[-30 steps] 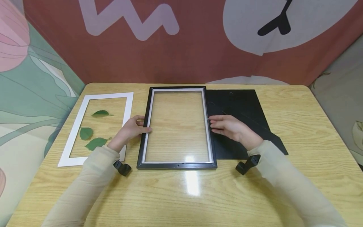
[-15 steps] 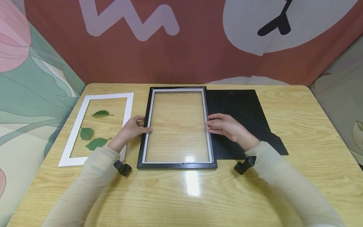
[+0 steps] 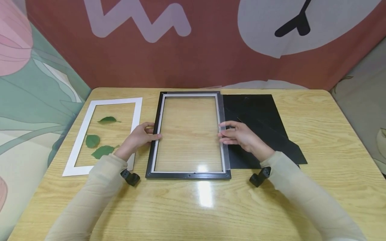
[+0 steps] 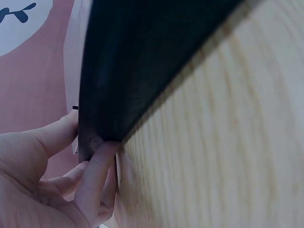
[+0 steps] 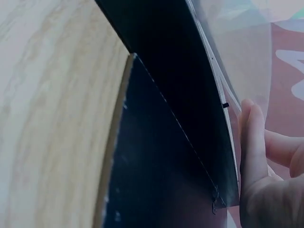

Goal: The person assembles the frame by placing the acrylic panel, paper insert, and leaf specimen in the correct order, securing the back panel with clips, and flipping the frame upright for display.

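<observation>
A black picture frame [image 3: 181, 176] with a pale inner lip lies face down in the middle of the table. My left hand [image 3: 140, 136] grips its left side, thumb on top and fingers along the outer edge; the left wrist view shows the fingertips against the dark side rail [image 4: 114, 71]. At the right side, my right hand [image 3: 242, 135] pinches the edge of a clear plastic sheet [image 5: 244, 52]. That sheet is raised over the frame and its edge overlaps the right rail in the head view.
A black backing board [image 3: 253, 107] with a stand leg [image 3: 291, 149] lies right of the frame. On the left is a white mat [image 3: 137, 112], with green leaves [image 3: 102, 152] inside its opening. A patterned cloth wall [image 3: 205, 60] rises behind the table [image 3: 181, 211].
My right hand has moved slightly left onto the frame's right side and taken hold of the clear sheet, whose right edge has come up. My left hand stays on the frame.
</observation>
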`<state>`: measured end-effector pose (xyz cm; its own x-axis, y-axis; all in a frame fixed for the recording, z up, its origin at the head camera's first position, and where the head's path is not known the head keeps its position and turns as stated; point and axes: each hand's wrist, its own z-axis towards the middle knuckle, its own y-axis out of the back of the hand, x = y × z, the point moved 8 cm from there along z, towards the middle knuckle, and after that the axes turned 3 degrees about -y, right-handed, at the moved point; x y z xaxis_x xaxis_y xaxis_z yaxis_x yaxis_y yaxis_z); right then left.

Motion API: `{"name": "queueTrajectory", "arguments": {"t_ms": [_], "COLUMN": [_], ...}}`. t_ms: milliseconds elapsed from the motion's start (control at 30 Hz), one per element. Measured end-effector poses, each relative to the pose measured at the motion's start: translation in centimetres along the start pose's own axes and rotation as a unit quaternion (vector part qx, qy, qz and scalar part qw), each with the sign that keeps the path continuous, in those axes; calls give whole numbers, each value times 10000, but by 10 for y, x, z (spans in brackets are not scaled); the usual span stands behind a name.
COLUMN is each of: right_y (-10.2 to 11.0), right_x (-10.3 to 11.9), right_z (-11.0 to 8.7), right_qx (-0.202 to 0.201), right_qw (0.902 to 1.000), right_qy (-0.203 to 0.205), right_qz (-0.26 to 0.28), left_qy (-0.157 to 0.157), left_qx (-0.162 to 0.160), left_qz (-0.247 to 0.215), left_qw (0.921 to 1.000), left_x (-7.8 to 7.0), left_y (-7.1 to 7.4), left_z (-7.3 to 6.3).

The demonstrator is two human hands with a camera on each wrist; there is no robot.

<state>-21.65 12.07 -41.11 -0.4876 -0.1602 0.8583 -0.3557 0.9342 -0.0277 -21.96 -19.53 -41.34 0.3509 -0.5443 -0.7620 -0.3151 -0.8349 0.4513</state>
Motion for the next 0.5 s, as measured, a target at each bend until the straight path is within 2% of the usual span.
{"name": "queueTrajectory", "arguments": {"t_ms": [500], "right_y": [-13], "right_x": [-4], "right_z": [6], "right_qx": [-41], "right_qw": [10000], "right_qy": [40], "right_qz": [-28], "left_qy": [-9], "left_qx": [49], "left_qz": [-25], "left_qw": [10000], "left_x": [0], "left_y": [-1], "left_z": [0]}}
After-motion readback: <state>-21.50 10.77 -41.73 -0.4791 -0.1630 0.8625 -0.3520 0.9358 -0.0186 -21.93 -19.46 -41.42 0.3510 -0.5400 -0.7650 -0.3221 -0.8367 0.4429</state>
